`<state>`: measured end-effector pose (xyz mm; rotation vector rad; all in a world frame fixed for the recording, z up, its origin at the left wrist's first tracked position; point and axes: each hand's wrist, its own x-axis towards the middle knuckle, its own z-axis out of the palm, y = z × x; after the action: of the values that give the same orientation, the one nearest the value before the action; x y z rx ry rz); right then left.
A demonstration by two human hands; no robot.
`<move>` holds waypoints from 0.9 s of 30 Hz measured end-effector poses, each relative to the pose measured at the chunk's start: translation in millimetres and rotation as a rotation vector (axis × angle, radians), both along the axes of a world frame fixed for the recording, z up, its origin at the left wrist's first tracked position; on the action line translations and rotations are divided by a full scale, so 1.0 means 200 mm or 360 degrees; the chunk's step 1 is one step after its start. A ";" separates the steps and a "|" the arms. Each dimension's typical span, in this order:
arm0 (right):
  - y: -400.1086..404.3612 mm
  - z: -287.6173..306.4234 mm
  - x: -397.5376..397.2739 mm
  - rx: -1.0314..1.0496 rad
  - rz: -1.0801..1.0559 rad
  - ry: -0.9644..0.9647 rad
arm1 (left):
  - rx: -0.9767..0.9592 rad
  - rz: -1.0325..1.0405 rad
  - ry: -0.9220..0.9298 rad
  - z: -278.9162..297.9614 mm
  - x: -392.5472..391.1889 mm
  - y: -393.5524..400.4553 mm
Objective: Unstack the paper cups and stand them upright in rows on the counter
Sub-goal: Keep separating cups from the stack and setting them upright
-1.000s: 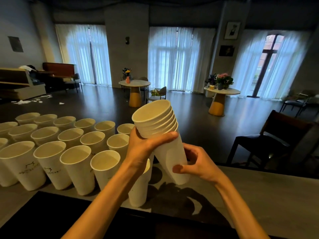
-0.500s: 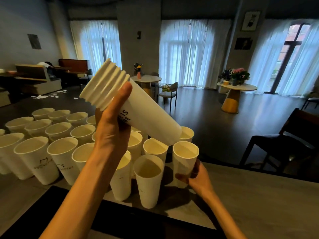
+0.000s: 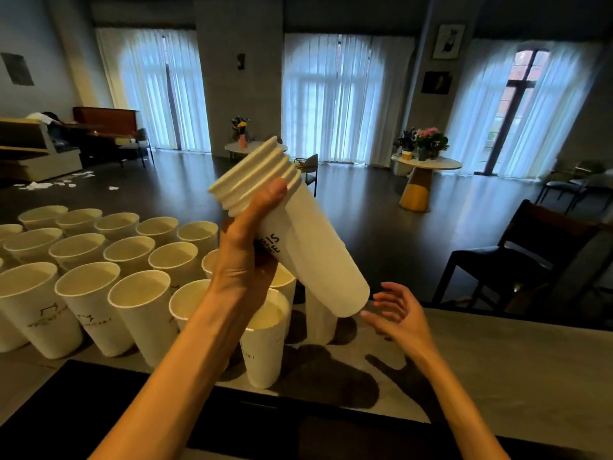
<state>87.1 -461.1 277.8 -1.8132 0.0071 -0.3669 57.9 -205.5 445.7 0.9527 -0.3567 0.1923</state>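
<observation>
Right hand point(image 3: 399, 318) released cup, now open beside stack point(image 3: 298, 234) base; left hand point(image 3: 247, 260) grips stack.

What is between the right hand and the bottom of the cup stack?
Nothing. In the head view, only a bare gap separates the open right hand from the bottom of the cup stack that the left hand holds tilted.

Venue: probably a café; round tables point(image 3: 426, 163) with flowers point(image 3: 430, 141) at frame centre-right, curtained arched windows point(image 3: 338, 94) behind, serving counter point(image 3: 497, 360) in foreground.
</observation>
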 end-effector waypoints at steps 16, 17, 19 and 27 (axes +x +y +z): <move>0.23 0.48 -0.34 -0.0057 0.0677 -0.0091 | 0.0712 0.0095 -0.0104 -0.13 -0.11 -0.13; 0.24 0.46 -0.33 -0.0105 0.0613 -0.0129 | 0.0765 0.0178 -0.0128 -0.13 -0.11 -0.13; 0.25 0.41 -0.30 -0.0166 0.0457 -0.0195 | 0.0711 0.0289 -0.0158 -0.12 -0.10 -0.11; 0.31 -0.01 -0.25 -0.0087 0.0346 0.0238 | 0.0015 0.0290 -0.0167 0.07 0.00 0.10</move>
<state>38.0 -399.2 275.0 -1.8707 -0.0960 -0.0773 58.6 -184.8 459.4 0.9868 -0.3670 0.4082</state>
